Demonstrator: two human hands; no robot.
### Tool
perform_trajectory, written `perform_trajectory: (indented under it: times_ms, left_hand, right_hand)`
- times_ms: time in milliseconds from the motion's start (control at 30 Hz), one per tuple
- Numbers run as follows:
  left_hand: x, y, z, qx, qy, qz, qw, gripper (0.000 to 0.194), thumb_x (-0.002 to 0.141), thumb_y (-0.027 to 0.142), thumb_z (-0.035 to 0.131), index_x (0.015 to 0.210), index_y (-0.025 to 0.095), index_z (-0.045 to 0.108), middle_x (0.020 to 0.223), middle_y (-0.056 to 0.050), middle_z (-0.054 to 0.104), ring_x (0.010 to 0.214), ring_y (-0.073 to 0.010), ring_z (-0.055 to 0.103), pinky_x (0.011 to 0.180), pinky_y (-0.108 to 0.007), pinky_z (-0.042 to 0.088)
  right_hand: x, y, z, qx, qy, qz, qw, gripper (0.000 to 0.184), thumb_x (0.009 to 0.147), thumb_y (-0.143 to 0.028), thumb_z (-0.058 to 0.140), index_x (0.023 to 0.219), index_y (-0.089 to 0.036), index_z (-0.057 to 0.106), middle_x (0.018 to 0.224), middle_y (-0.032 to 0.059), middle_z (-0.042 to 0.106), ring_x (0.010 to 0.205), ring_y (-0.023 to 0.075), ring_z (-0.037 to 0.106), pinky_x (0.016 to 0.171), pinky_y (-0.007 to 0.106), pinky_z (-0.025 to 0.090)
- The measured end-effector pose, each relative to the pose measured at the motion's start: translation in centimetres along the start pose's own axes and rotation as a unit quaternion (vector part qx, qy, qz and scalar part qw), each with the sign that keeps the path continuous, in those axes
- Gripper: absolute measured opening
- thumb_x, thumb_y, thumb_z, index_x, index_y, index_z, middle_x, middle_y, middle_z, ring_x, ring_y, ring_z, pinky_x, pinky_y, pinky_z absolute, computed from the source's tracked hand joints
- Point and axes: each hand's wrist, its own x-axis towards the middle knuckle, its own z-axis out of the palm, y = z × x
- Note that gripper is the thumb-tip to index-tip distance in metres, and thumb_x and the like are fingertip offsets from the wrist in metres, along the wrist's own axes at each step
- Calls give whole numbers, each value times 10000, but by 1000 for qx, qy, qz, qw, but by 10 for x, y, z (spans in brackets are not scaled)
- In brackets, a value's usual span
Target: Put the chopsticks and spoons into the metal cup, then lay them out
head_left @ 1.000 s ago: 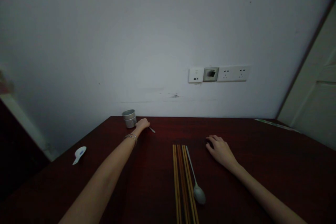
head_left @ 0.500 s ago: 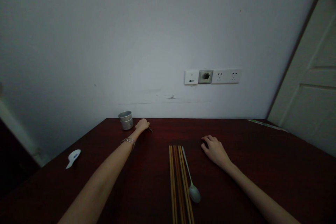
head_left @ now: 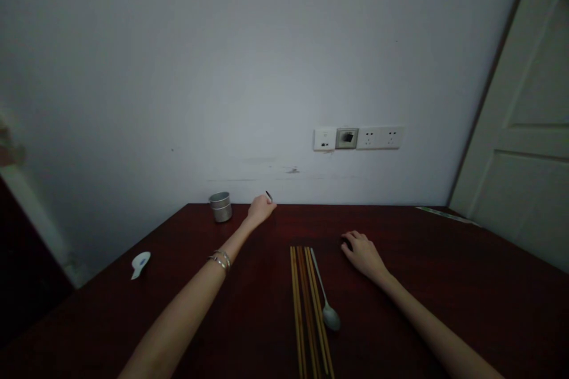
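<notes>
Holding a thin utensil (head_left: 269,196), L hand (head_left: 261,211) is hovering at far side of dk red-brown worktop (head_left: 386,331), approx. centre-left, close to wall (head_left: 275,59). L grip: fingers are clasping the utensil; only a slim end is poking up past the knuckles, rest is hiding behind hand, so can't ID type. Bracelets (head_left: 221,259) are circling L wrist. Grey metal cup (head_left: 221,207) is standing upright just L of that hand, apart from it, nr back edge. R hand (head_left: 363,254) is resting palm-down on worktop, R of centre; R grip is lying slack, fingers loosely bent, thumb standing off from them. Betw. the hands, nearer the wearer, chopsticks (head_left: 306,302) are lying lengthwise side by side: lt pairs are flanking a darker pair. Long-handled spoon (head_left: 331,318) is lying along their R side, bowl pointing to wearer & angling outward, handle end sitting just beside chopstick tops. White short spoon (head_left: 140,262) w/ blue mark is lying far L, well apart from everything else. Grn/white strip (head_left: 448,216) is lying at far R corner. Socket plates (head_left: 358,138) are lining wall above, R of centre.
</notes>
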Motion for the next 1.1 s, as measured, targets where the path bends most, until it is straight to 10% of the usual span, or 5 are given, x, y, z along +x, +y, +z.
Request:
perform_trajectory:
  times_ms: [633, 900, 1100]
  left_hand:
    - [-87, 72, -14, -11, -12, 69, 997, 248, 755, 306, 454, 706, 155, 645, 742, -101, 648, 726, -196, 595, 599, -237, 366]
    - [-87, 75, -9, 8, -8, 51, 999, 269, 771, 336, 446, 792, 163, 652, 809, -119, 646, 794, -212, 592, 626, -246, 371]
    - [-87, 73, -6, -8, 22, 40, 999, 260, 763, 332, 445, 748, 169, 647, 755, -97, 644, 735, -204, 587, 578, -244, 345]
  right_hand:
    - [4, -11, -17, 161, 4, 10, 987, 316, 757, -197, 464, 1015, -81, 605, 1065, 151, 607, 1039, 228, 539, 920, 343, 392]
    - [-1, -100, -81, 568, -223, 115, 784, 266, 666, -207, 637, 892, -72, 595, 791, 101, 672, 687, 143, 642, 584, 233, 541]
    - [-15, -128, -75, 577, -232, 125, 773, 343, 641, -163, 662, 940, -37, 548, 648, 60, 645, 591, 138, 635, 486, 207, 536]
